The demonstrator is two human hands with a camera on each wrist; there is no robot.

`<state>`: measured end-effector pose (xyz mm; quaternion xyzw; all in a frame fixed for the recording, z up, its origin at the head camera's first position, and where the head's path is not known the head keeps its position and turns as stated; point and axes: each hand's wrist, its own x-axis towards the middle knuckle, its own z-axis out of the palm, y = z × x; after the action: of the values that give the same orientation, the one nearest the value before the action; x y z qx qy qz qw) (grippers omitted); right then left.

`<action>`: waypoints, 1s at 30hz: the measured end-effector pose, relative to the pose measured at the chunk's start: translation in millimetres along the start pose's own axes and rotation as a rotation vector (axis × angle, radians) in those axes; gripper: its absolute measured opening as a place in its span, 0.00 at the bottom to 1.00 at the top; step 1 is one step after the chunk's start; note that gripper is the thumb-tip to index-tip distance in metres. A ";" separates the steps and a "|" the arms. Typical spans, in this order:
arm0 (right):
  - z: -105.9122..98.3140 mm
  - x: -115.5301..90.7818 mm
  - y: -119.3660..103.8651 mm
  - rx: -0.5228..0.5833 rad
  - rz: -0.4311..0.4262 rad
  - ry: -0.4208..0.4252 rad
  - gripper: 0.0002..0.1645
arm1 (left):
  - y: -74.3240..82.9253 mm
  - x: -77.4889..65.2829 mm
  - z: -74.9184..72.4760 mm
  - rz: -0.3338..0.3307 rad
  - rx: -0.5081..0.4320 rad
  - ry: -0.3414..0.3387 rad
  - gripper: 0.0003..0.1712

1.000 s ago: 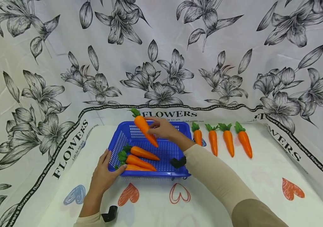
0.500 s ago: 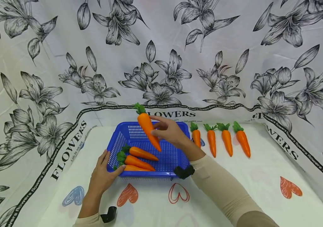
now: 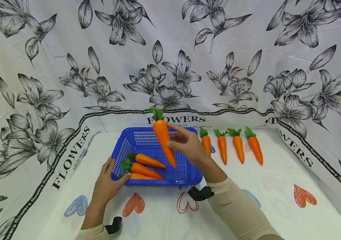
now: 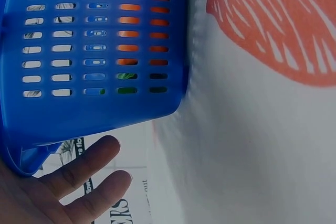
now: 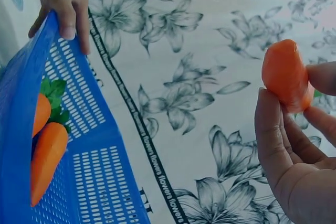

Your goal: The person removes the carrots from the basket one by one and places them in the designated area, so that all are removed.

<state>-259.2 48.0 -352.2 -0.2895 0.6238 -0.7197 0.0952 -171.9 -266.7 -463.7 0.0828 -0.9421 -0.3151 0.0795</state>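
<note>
Flower-printed cloth (image 3: 233, 33) backs the right hand (image 3: 189, 145), which pinches a carrot (image 3: 162, 135) above a blue basket (image 3: 161, 182) gripped by the left hand (image 3: 106, 184), three carrots (image 3: 144, 171) lying below the pinch: apparently a transfer step, next calling for controlled placement.

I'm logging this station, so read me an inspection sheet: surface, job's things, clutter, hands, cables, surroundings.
Surface: white cloth with printed hearts.
Job's things: blue basket, three carrots visible inside; four carrots in a row to its right.
Clutter: nothing seen.
Hands: left hand on the basket's near-left corner; right hand pinching another carrot above it.
Cables: nothing seen.
Surroundings: flower-printed sheet behind and on both sides.
</note>
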 end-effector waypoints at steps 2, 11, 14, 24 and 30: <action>-1.5 -6.5 -1.8 0.000 -0.009 0.014 0.35 | 0.2 0.7 0.5 0.001 -0.002 0.004 0.59; -9.9 -34.2 -7.4 0.010 -0.040 0.078 0.36 | 0.6 1.8 -0.9 -0.011 0.003 -0.008 0.60; -13.4 -43.3 -7.3 0.000 -0.038 0.115 0.35 | 0.8 1.5 -0.8 -0.011 -0.004 -0.008 0.60; -26.0 -69.6 -8.9 0.048 -0.069 0.182 0.36 | 1.9 1.3 -2.3 -0.016 -0.011 -0.019 0.60; -37.4 -84.9 -5.4 0.049 -0.059 0.236 0.35 | 2.2 1.1 -1.9 -0.008 -0.013 -0.008 0.60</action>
<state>-208.8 123.0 -374.3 -0.2185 0.6042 -0.7662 0.0070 -172.8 -266.3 -460.8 0.0848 -0.9399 -0.3221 0.0750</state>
